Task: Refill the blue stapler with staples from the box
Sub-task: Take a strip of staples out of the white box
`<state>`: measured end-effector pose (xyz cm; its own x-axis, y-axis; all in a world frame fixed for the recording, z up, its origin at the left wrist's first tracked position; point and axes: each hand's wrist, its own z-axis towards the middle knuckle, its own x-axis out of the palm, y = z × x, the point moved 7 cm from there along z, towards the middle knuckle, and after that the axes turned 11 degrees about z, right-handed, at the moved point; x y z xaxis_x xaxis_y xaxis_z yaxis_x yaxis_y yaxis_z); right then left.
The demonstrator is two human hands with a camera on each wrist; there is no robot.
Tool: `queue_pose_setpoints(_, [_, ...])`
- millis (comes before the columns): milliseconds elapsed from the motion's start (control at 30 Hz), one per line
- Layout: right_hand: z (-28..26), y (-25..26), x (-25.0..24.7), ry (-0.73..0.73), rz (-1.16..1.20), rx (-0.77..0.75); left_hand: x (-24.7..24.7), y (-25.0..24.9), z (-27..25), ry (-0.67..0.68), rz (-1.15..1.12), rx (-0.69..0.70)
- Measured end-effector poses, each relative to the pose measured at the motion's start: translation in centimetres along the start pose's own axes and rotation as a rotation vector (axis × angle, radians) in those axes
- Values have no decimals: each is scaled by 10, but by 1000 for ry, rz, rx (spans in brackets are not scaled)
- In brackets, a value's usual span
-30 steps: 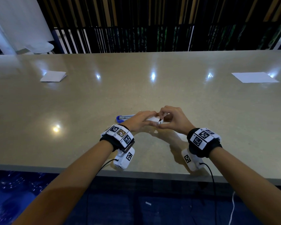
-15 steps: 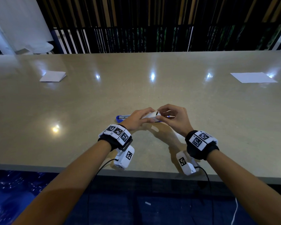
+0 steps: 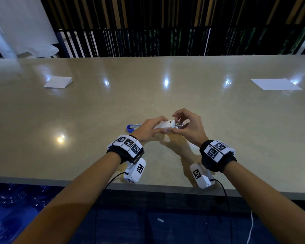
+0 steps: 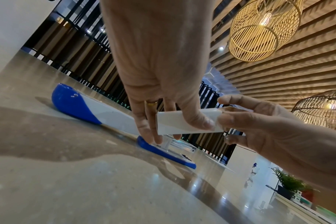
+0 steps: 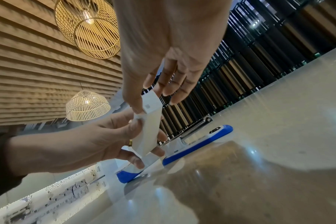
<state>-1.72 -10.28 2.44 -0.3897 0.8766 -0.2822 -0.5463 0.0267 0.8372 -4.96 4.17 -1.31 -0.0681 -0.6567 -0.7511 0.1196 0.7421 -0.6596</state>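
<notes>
Blue stapler [image 3: 133, 126] lies open on the table [image 3: 236, 138], its long axis running nine to three, just beyond your hands. Your left hand [image 3: 148, 128] grips the staple box [image 3: 164, 125]; your right hand [image 3: 187, 127] pinches its three o'clock end.

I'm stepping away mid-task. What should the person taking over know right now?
Left hand grips the white staple box above the table. Right hand pinches the box's end, apparently working it open. The blue stapler lies on the table behind the hands, swung open with its staple rail exposed. Done: stapler opened, box picked up. Left: get a staple strip out, load it into the rail, close the stapler.
</notes>
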Motion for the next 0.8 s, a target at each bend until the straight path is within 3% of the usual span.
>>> queue_pose_setpoints(133, [0,-11,1,47,195,125,-4,-2,-1,-37,-107,5])
queue_pose_setpoints(267, [-2,-17,1,60,161,159,-11,0,-2,-77,-105,32])
queue_pose_setpoints(667, [0,4,11,125,-24,17,-12,2,-4,-83,-175,16])
queue_pose_setpoints(800, [2,9,9,59,-83,-20,-14,1,-7,-90,-172,14])
